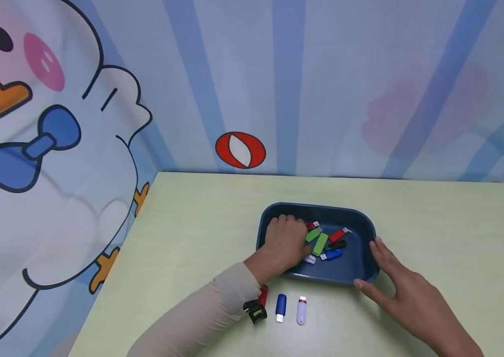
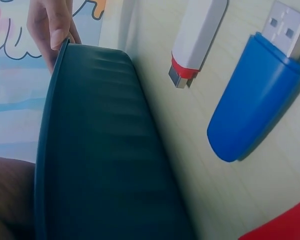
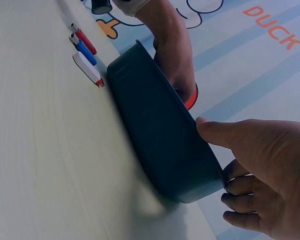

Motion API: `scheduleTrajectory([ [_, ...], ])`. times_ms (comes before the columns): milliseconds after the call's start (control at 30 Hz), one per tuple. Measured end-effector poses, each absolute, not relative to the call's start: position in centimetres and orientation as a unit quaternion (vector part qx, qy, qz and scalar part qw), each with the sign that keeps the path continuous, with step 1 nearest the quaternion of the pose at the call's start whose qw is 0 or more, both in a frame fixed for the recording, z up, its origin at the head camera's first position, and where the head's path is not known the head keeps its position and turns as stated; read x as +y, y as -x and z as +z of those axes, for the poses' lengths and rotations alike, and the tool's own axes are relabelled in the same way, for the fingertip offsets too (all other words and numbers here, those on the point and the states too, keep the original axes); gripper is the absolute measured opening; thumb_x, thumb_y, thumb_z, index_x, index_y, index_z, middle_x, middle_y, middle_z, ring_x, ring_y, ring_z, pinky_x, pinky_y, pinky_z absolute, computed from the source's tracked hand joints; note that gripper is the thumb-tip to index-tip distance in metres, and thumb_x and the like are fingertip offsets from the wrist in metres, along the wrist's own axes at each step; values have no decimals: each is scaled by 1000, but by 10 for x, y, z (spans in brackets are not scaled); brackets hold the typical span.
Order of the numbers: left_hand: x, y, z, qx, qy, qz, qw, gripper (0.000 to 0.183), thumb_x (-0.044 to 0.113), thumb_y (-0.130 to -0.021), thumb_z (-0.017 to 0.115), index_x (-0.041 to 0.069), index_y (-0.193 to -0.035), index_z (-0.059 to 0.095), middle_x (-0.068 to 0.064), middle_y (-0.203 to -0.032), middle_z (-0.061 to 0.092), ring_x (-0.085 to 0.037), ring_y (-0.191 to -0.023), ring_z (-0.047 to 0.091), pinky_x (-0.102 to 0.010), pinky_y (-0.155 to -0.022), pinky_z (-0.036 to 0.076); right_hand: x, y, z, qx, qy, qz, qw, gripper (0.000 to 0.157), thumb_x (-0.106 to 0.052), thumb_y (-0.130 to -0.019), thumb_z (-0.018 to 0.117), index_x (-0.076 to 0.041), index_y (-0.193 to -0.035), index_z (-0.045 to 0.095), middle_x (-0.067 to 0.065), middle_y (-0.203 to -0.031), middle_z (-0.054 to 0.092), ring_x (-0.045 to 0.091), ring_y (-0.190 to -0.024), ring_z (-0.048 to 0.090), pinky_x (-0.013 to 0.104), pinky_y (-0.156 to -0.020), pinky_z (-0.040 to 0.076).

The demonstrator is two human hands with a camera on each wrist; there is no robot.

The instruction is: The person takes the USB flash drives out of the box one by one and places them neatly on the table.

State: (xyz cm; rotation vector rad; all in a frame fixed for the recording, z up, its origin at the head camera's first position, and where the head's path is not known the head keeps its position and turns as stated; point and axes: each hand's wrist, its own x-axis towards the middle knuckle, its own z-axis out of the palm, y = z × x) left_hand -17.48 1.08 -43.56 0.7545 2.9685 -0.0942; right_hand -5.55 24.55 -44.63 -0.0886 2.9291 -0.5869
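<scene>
A dark blue plastic bin [image 1: 327,277] stands on the table with several USB sticks in it, among them a green one [image 1: 320,244], a red one [image 1: 338,235] and a blue one [image 1: 332,255]. My left hand [image 1: 285,243] reaches down into the bin's left end, fingers pointing downward. Its fingertips are hidden, so whether it holds a stick cannot be seen. My right hand [image 1: 408,292] touches the bin's right front corner, thumb on the near rim and spread fingers at the right side. In the right wrist view the thumb [image 3: 215,131] rests on the rim.
In front of the bin lie a blue USB stick [image 1: 281,306], a white one with a red band [image 1: 302,311] and a red one [image 1: 263,295] partly behind the left sleeve [image 1: 207,307]. A black wrist device [image 1: 255,311] sits there. A printed wall backs the table.
</scene>
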Motion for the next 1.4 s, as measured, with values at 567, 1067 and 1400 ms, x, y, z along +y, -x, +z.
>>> scheduleTrajectory([
  [567, 10, 174, -441, 968, -245, -39, 29, 57, 61, -93, 74, 9, -116, 78, -4, -104, 75, -19, -89, 62, -31, -79, 51, 247, 53, -447, 977, 26, -195, 82, 108, -80, -93, 56, -7, -167, 28, 19, -175, 23, 55, -139, 51, 70, -93, 52],
  [1067, 10, 170, -434, 969, -247, -24, -3, 59, 63, -88, 79, 9, -110, 74, -2, -96, 72, -17, -83, 58, -28, -67, 41, 247, 53, -446, 979, 29, -190, 75, 109, -82, -92, 55, -8, -167, 28, 19, -175, 23, 56, -141, 49, 71, -93, 52],
  [1400, 4, 164, -426, 970, -245, -14, -7, 59, 64, -85, 82, 9, -107, 74, 0, -91, 70, -15, -79, 53, -27, -63, 36, 246, 53, -445, 978, 30, -194, 74, 108, -81, -93, 56, -9, -168, 28, 18, -175, 23, 54, -142, 50, 70, -94, 52],
])
